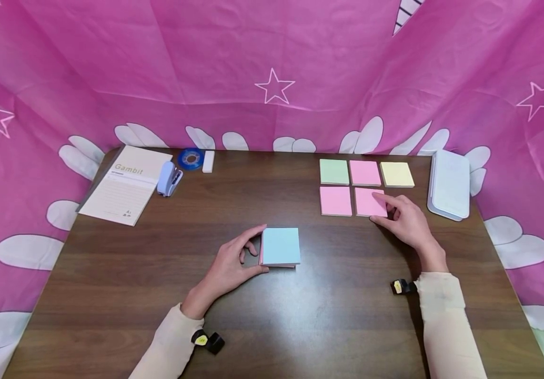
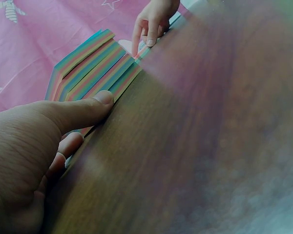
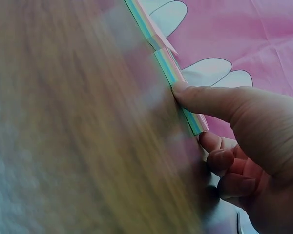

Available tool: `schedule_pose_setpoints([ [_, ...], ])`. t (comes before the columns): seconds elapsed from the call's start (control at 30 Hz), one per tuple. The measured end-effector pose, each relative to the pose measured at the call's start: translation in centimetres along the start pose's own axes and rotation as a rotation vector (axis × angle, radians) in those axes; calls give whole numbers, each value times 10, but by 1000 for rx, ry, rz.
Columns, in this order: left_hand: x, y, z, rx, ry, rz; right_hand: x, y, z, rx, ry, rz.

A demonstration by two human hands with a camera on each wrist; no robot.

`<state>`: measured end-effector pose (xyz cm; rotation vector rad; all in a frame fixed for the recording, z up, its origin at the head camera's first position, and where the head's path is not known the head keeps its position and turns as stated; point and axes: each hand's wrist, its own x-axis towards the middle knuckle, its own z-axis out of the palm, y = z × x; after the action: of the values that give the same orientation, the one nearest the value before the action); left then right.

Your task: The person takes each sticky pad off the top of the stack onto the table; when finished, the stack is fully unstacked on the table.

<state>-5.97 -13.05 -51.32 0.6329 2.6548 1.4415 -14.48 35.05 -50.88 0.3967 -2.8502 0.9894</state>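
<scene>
My left hand (image 1: 228,266) holds a stack of sticky note pads (image 1: 281,246) in the middle of the table, thumb at the near edge and index finger at the far one. Pale blue tops this stack; in the left wrist view its pads (image 2: 95,68) show striped, slightly uneven sides. On the right, my right hand (image 1: 410,221) pinches a pink sticky note pad (image 1: 365,202) by its edges, its thumb along the near side, as the right wrist view also shows. That pad lies at the front right of a group of pads, its right end partly hidden by the fingers.
Beside it sit another pink pad (image 1: 335,201), and behind, green (image 1: 334,172), pink (image 1: 364,172) and yellow (image 1: 397,174) pads. A white case (image 1: 449,184) stands far right. At back left are a notebook (image 1: 122,184), stapler (image 1: 169,179), blue tape roll (image 1: 190,158) and white eraser (image 1: 208,161).
</scene>
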Motion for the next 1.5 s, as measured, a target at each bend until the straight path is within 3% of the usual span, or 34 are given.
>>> schedule_pose_setpoints([
  [0.23,0,-1,1,-3,1,11,0,-31,-11,-24,65,-8],
  [0.47,0,-3,1,1,11,19,7,-80,-10,48,129,-151],
  [0.8,0,-2,1,-4,0,-1,3,-145,28,90,-11,-308],
  [0.97,0,-3,1,2,-3,0,-4,-169,54,88,-102,-327],
  [1.27,0,-2,0,14,-5,9,-16,-186,88,17,-176,-297],
  [1.5,0,-4,0,17,-10,-8,-19,-190,98,-31,-170,-281],
])
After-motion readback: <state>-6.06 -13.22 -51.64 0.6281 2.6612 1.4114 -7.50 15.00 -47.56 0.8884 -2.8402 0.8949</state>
